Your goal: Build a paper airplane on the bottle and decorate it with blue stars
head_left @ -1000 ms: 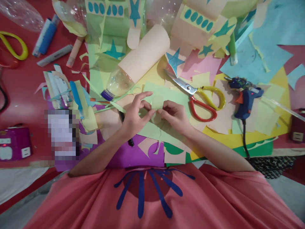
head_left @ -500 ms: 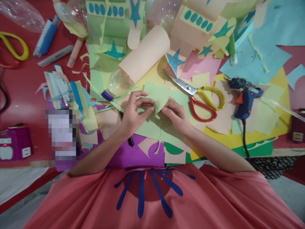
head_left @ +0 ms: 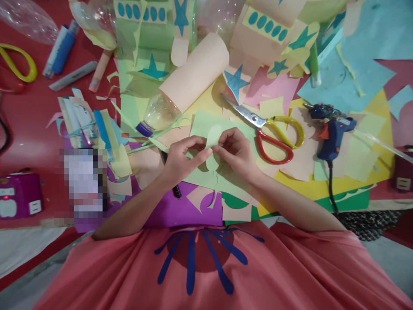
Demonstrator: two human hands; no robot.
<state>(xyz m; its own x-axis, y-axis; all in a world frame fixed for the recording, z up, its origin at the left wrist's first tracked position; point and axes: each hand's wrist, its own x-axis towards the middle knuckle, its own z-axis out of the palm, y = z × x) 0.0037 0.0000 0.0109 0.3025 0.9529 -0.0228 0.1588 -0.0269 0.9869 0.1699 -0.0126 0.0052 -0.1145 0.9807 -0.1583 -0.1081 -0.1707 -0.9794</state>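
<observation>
A small light green paper piece (head_left: 213, 137) with a rounded top is pinched between my two hands at the centre. My left hand (head_left: 187, 157) is closed on its left edge, thumb in front. On its right edge the thumb and fingers of my right hand (head_left: 237, 153) are pressed together. Under both hands lies a larger light green sheet (head_left: 200, 176). Scissors (head_left: 258, 122) with yellow and red handles rest open to the right of my right hand. A paper-wrapped bottle (head_left: 196, 73) with a purple cap lies beyond my left hand.
A blue glue gun (head_left: 335, 133) with a cord lies at the right. Markers (head_left: 66, 49), a blurred phone (head_left: 84, 183) and a purple box (head_left: 21, 196) are at the left. Decorated paper pieces (head_left: 264, 28) stand along the back. A black pen (head_left: 176, 190) is by my left wrist.
The small green paper was folded or tilted between my fingers; now it stands more upright and shows its rounded, long shape. My left hand has shifted slightly, its fingers lower.
</observation>
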